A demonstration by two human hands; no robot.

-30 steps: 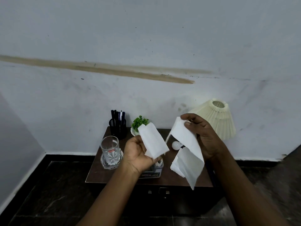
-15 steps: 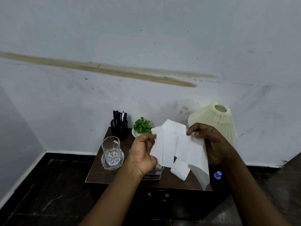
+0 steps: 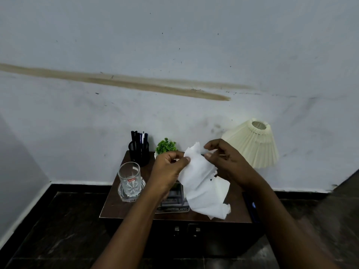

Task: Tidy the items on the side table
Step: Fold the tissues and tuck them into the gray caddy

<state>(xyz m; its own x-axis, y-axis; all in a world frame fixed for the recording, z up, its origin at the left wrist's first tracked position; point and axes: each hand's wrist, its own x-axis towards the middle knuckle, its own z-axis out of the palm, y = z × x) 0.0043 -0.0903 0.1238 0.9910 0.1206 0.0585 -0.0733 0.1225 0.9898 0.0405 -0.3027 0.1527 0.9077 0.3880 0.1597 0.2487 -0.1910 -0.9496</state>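
A crumpled white tissue [image 3: 202,183] hangs above the dark brown side table [image 3: 114,206]. My left hand [image 3: 167,169] pinches its upper left edge between thumb and fingers. My right hand [image 3: 227,162] holds the upper right part, with its fingers curled over the top. The tissue's lower end droops over the table's front right area. A small printed box [image 3: 172,202] lies on the table, mostly hidden behind my left wrist and the tissue.
A clear glass mug [image 3: 129,181] stands on a glass coaster at the table's left. A black mesh pen holder [image 3: 139,152] and a small green plant [image 3: 166,146] sit at the back. A cream pleated lampshade [image 3: 254,144] leans at the right. Cabinet handles [image 3: 186,229] show below the front edge.
My hands came together from apart, bringing two separate tissue pieces into one bunched mass. The view shifted slightly lower toward the table.
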